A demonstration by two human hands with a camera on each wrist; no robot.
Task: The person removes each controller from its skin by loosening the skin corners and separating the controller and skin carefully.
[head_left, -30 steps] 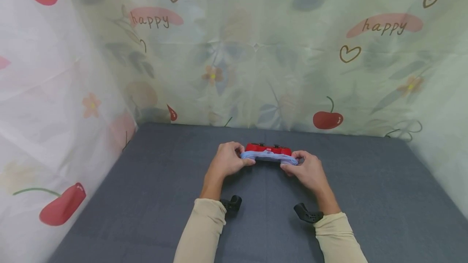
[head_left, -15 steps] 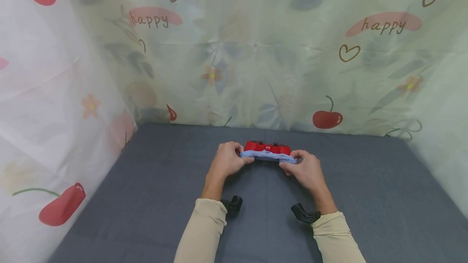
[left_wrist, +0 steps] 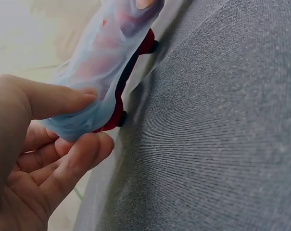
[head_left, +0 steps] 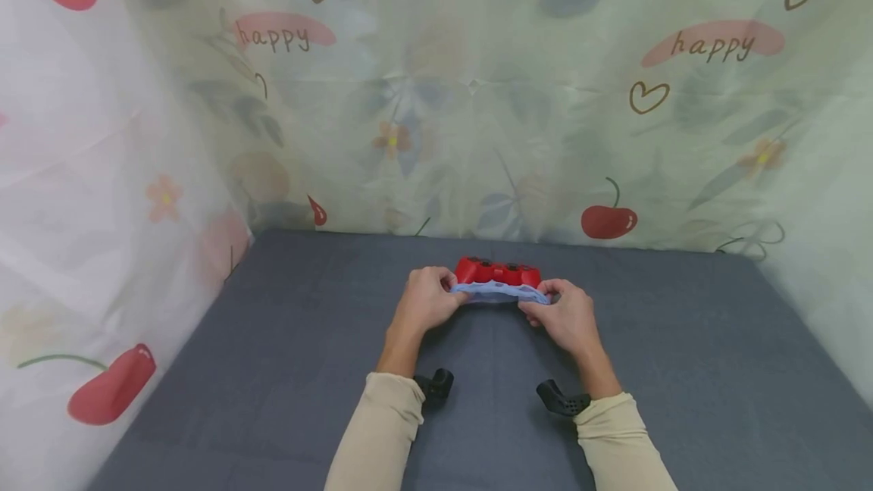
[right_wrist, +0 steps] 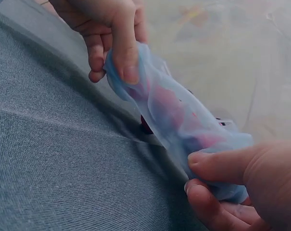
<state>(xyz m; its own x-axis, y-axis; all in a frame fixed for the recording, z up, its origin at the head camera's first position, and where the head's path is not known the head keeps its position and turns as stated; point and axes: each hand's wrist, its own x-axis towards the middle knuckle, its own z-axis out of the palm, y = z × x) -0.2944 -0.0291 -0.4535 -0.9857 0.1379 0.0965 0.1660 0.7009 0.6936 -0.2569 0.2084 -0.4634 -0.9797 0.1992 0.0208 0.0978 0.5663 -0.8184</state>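
Note:
A red game controller (head_left: pixel 498 273) faces away from me near the back of the table, its dark thumbsticks on top. Along its near side runs a thin, translucent light-blue cover (head_left: pixel 501 292), wrinkled, with red showing through it in both wrist views. My left hand (head_left: pixel 427 298) pinches the cover's left end between thumb and fingers. At the other end my right hand (head_left: pixel 566 315) pinches it the same way. The left wrist view has the cover (left_wrist: pixel 102 67) wrapped over the handle side, thumb pressed on it. How far it reaches underneath is hidden.
A dark grey cloth covers the table (head_left: pixel 341 370). White sheeting printed with cherries and flowers forms a back wall (head_left: pixel 470 157) and side walls. Black curved wrist mounts (head_left: pixel 562 400) jut inward from both forearms.
The controller has tipped so that more of its red top shows above the blue cover. My right hand has shifted slightly left; both hands keep their pinch.

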